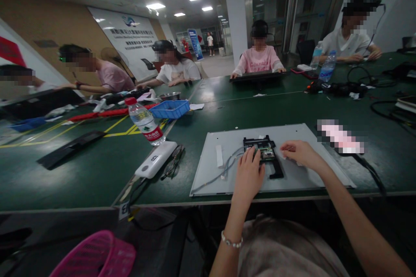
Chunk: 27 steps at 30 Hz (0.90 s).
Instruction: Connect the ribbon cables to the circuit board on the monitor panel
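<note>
A flat grey panel (pixel 305 177) lies on the table in front of me. On it sits a black plastic frame (pixel 277 169) with a green circuit board (pixel 268 154) inside. My left hand (pixel 249 172) rests on the frame's left side, fingers stretched out and slightly apart, beside a grey cable (pixel 231 158) running left across the panel. My right hand (pixel 300 154) hovers just right of the frame, apart from it. Its thumb and fingertips are pinched together; whatever is between them is too small to make out. A white strip (pixel 219 156) lies on the panel's left part.
Left of the panel are a water bottle (pixel 146 123), a white power bank (pixel 156 159), glasses (pixel 173 162) and a black bar (pixel 71 149). A blue tray (pixel 170 109) stands behind. A cabled, blurred-out device (pixel 341 136) lies right. Several people sit around the table. A pink basket (pixel 97 255) is below.
</note>
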Each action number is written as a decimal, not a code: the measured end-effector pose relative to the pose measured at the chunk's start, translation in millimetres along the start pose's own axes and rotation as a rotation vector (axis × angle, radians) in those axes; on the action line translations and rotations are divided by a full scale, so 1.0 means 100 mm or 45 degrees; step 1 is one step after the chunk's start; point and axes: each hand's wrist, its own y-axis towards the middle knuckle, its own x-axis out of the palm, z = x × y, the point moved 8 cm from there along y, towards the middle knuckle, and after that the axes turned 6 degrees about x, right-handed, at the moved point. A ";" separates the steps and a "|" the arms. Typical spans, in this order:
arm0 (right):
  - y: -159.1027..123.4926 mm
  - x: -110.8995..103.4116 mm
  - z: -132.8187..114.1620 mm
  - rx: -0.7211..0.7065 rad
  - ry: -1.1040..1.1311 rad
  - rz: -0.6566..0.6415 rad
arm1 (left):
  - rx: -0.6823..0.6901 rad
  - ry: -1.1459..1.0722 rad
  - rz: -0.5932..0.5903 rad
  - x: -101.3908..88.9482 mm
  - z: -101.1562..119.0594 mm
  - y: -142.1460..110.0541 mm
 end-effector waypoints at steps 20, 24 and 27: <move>-0.02 0.11 -0.21 -0.114 0.056 0.170 | 0.001 -0.029 0.001 0.03 -0.01 0.00; 0.00 0.10 -0.18 -0.127 0.083 0.168 | 0.005 -0.038 0.004 0.02 0.00 0.00; 0.01 0.09 -0.18 -0.132 0.076 0.176 | 0.002 -0.039 0.004 0.02 0.00 0.00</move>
